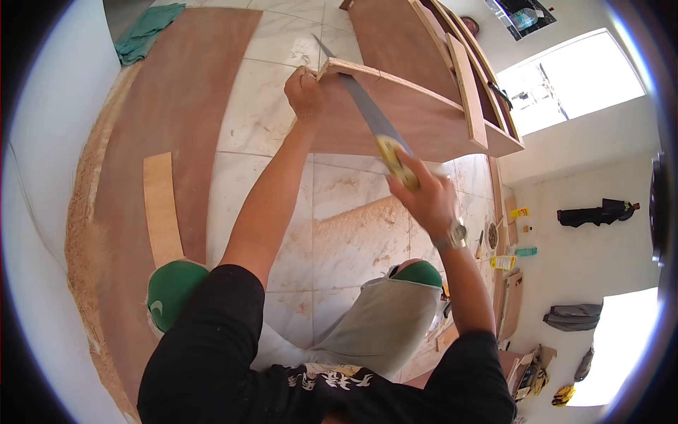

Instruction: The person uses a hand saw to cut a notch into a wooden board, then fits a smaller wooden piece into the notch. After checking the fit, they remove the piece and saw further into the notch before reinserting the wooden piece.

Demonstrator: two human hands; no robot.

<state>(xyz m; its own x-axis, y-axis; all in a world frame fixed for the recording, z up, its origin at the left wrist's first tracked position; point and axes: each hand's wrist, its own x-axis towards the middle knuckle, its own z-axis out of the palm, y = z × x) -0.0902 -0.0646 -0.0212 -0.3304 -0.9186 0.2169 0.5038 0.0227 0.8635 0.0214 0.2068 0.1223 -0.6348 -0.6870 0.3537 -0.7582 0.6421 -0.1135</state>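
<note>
Right hand gripping saw by yellow handle, fingers closed; blade crossing board near end, looking thin, springy. Left hand clasping board's corner, fingers curled; board seeming stiff, best held there.

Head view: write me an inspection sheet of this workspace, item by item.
Surface: tiled floor, sawdust scattered over it.
Job's things: saw across the edge of a raised board.
Clutter: strip on a large sheet; green cloth at its far end.
Grippers: bare hands; left hand grips the board's end, close to the blade; right hand has its grip on the saw's handle.
Cables: thin line on the left wall, cord or mark unclear.
Surroundings: bright window; clothing hung at right.
</note>
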